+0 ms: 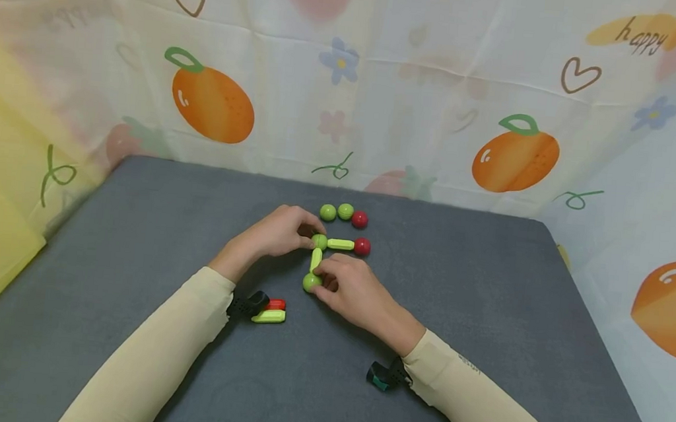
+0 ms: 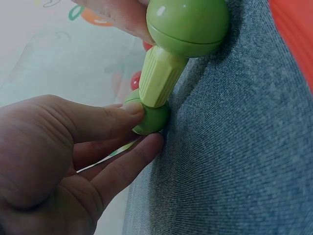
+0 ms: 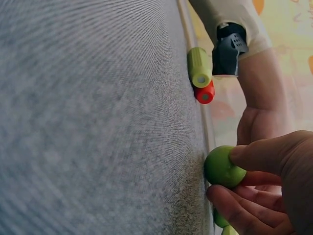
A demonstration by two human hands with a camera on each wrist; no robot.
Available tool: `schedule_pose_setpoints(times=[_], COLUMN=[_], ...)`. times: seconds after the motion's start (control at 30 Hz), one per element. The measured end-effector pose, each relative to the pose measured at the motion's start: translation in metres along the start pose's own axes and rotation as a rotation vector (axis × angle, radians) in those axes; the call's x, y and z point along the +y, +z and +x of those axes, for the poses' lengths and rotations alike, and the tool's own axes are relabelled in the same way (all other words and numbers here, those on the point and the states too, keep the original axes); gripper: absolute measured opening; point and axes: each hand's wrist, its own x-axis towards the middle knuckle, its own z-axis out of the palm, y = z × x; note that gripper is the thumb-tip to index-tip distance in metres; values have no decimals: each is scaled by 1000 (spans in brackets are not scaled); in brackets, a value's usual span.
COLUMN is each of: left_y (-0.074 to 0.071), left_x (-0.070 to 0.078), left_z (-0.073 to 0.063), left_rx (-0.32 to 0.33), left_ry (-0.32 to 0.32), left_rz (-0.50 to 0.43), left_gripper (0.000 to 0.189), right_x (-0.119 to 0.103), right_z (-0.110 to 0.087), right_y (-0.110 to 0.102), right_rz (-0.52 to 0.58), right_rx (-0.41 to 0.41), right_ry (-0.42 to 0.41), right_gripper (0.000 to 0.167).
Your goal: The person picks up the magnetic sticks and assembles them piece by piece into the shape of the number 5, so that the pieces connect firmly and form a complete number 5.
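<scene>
An L-shaped build lies on the grey table: a green ball (image 1: 320, 241) at its corner, a yellow-green rod (image 1: 341, 244) running right to a red ball (image 1: 361, 247), and a second yellow-green rod (image 1: 316, 260) running toward me to a nearer green ball (image 1: 310, 283). With thumb and fingers my left hand (image 1: 285, 229) pinches the corner ball, also seen in the left wrist view (image 2: 155, 120). My right hand (image 1: 358, 292) pinches the nearer ball (image 3: 222, 166) between thumb and fingers. In the left wrist view the rod (image 2: 162, 76) joins both green balls.
Behind the build, two loose green balls (image 1: 336, 211) and a loose red ball (image 1: 359, 220) sit in a row. By the left wrist lie a red rod (image 1: 276, 304) and a yellow-green rod (image 1: 270, 316) side by side. A printed curtain (image 1: 417, 111) hangs behind the table (image 1: 459, 267).
</scene>
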Motion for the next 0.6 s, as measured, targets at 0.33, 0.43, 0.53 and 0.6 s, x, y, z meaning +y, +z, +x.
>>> schedule_pose_setpoints(times=[0.33, 0.43, 0.53, 0.6], left_y=[0, 0, 0, 1], left_x=[0, 1, 1, 1], left_z=[-1, -1, 0, 0], left_rx=[-4, -5, 1, 6], left_ry=[-8, -6, 1, 1], left_rz=[2, 4, 9, 9], left_gripper=[25, 26, 26, 25], right_x=[0, 1, 2, 2], right_z=[0, -1, 0, 0], right_y=[1, 2, 2, 1], right_rz=[-28, -38, -47, -49], right_rx=[-6, -9, -7, -7], right_ry=[-17, -18, -24, -27], right_gripper=[18, 18, 19, 19])
